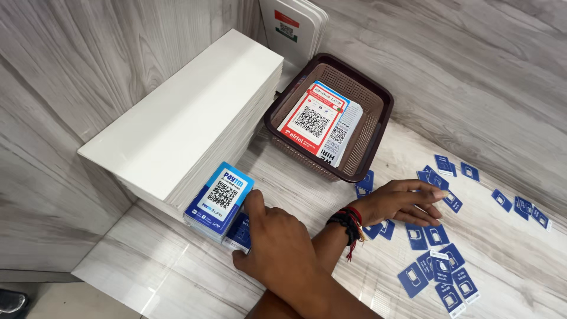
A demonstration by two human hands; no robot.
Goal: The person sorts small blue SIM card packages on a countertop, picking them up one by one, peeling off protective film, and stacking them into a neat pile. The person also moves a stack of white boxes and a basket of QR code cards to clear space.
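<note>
My arms are crossed. My right hand (277, 251) reaches to the left and grips a small stack of blue cards (239, 233), pressed against a stack of blue-and-white code cards (218, 199). My left hand (401, 202), with red and black threads at the wrist, lies on the right with fingers spread flat over scattered small blue cards (434, 236) on the pale marble-look counter (177, 277). It touches them without gripping any.
A tall stack of white boards (183, 112) stands against the grey wood-grain wall. A dark brown mesh basket (378, 127) holds red, blue and white code cards. More blue cards (520, 207) lie far right. White rounded plaques (295, 23) lean at the back.
</note>
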